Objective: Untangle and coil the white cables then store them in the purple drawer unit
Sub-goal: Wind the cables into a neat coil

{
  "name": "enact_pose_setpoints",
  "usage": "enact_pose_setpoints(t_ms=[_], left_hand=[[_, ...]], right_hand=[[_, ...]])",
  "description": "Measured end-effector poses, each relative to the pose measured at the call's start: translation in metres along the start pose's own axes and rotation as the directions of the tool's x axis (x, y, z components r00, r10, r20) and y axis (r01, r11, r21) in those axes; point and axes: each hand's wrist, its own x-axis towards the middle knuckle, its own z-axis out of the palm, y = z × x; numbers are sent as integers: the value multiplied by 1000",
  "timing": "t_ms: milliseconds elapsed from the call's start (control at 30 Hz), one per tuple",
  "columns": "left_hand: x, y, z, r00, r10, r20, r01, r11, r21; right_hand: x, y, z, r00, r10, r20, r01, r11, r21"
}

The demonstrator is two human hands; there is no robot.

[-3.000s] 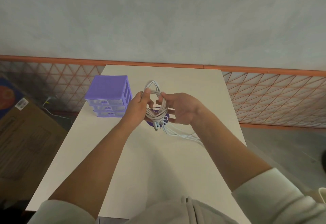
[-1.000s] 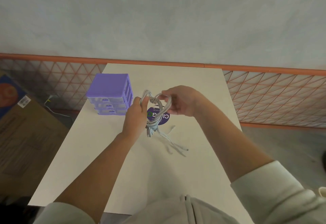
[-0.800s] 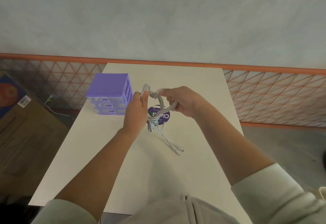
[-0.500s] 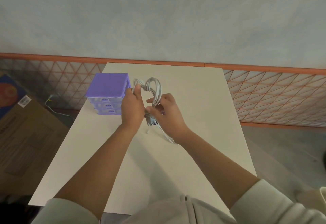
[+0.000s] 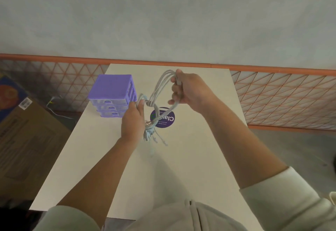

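A bundle of white cables hangs in the air above the white table, twisted into a figure-eight. My left hand grips the lower part, with several plug ends dangling below it. My right hand holds the upper loop, raised and to the right. The purple drawer unit stands on the table's far left, just left of my left hand. All three of its drawers look closed.
A round purple sticker lies on the table under the cables. An orange mesh fence runs behind the table. A cardboard box sits on the floor to the left, near a loose white cord.
My right hand has risen up and to the right from low beside the left hand, pulling the upper loop out. The trailing cable ends have come off the table and hang below my left hand.
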Motion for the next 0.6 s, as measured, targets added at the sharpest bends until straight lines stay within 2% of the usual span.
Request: enact_pose_setpoints(t_ms=[67,133,200,267,333,400,467,533,600], left_hand=[[6,-4,-6,1000,8,-9,-8,1000,21],[8,-8,-11,999,40,-8,-39,998,55],[8,-11,-14,997,79,-4,-78,992,96],[9,-13,-15,992,123,-7,-121,983,135],[10,-15,-18,988,154,-14,-150,974,168],[13,-18,-22,989,147,-20,-141,974,177],[16,-20,-27,993,114,-14,-110,981,162],[17,-20,-29,993,115,-16,-111,982,155],[16,-16,-29,991,133,-26,-128,981,146]], right_hand=[[0,0,-9,1000,21,19,-22,998,63],[-1,-3,-17,991,65,115,-92,964,249],[-3,-9,-21,964,100,247,-209,857,470],[-4,-15,-24,947,88,308,-263,764,589],[-7,-15,-27,943,74,323,-253,790,558],[-10,-10,-30,941,72,331,-189,922,338],[-11,-6,-30,948,64,311,-130,972,197],[-10,-4,-29,952,46,304,-141,944,298],[-8,-4,-26,950,21,311,-182,847,499]])
